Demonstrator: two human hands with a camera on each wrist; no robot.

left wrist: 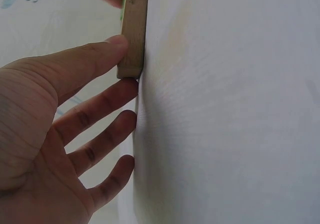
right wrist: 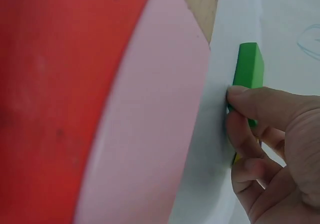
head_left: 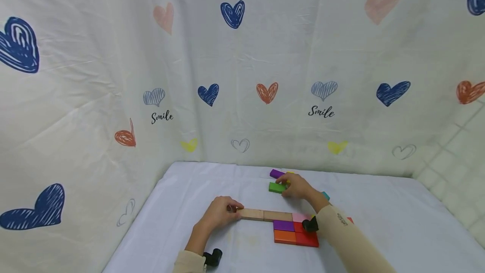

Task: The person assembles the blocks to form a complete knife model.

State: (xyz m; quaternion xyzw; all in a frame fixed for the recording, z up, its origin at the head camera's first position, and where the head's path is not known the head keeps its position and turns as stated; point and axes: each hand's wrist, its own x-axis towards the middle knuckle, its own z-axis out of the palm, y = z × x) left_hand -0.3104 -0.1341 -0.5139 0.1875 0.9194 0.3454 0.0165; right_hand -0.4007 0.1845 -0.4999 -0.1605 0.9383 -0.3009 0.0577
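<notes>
My left hand point(head_left: 221, 212) is at the left end of a row of wooden blocks point(head_left: 251, 214). In the left wrist view its thumb rests on the end block point(left wrist: 134, 34) and the index fingertip touches the block's end, while the other fingers are spread on the cloth. Farther back, my right hand point(head_left: 298, 186) pinches a green block point(right wrist: 246, 66) between thumb and fingers; the block is on or just above the cloth. A purple block point(head_left: 277, 173) and a partly covered yellow block point(right wrist: 236, 158) lie beside that hand.
Purple point(head_left: 283, 225), orange point(head_left: 285, 236), red point(head_left: 307, 239) and pink point(head_left: 300, 217) blocks adjoin the wooden row. A teal block point(head_left: 325, 196) lies behind the right wrist. White cloth point(head_left: 398, 218) covers the table; a heart-printed curtain point(head_left: 288, 54) hangs behind.
</notes>
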